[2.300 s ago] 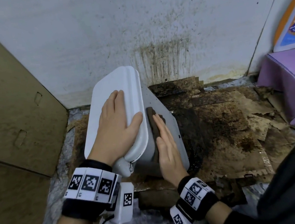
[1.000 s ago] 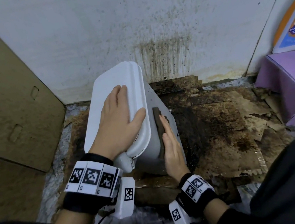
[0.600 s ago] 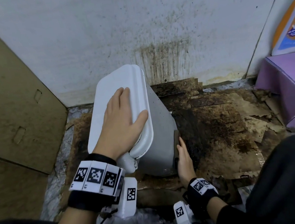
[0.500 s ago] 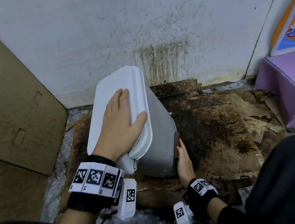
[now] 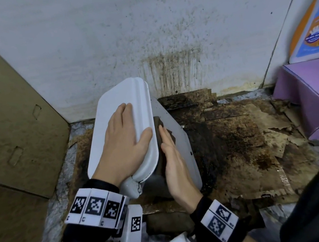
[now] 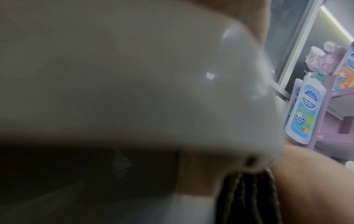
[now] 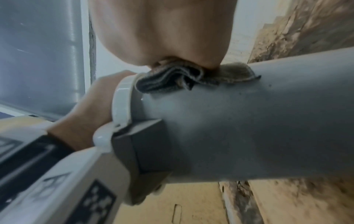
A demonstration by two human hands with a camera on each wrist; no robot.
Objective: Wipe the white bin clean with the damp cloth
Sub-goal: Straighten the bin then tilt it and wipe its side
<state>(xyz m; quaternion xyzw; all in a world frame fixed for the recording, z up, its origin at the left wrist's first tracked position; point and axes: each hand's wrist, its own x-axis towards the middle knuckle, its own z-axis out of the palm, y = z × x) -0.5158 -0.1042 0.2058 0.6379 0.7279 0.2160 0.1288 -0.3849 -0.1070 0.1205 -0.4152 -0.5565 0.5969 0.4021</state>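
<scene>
The white bin [image 5: 180,144] stands tilted on the floor by the wall, its lid [image 5: 112,104] shut. My left hand [image 5: 126,139] lies flat on the lid, thumb at the rim. My right hand [image 5: 172,157] presses the dark damp cloth [image 5: 160,123] with straight fingers against the bin's right side wall, just under the lid rim. In the right wrist view the palm [image 7: 162,33] bears on the folded cloth [image 7: 180,80] against the grey-white wall [image 7: 249,121]. In the left wrist view the blurred lid [image 6: 134,75] fills the frame, with the cloth [image 6: 249,197] below it.
Stained, torn cardboard [image 5: 247,140] covers the floor right of the bin. The white wall [image 5: 168,69] behind is streaked with grime. A brown cardboard box [image 5: 14,122] stands close on the left, a purple box [image 5: 312,100] on the right. Bottles [image 6: 304,109] stand on a purple shelf.
My right hand has slid the cloth back up from the bin's base to the upper side wall under the lid rim. The left hand stays on the lid.
</scene>
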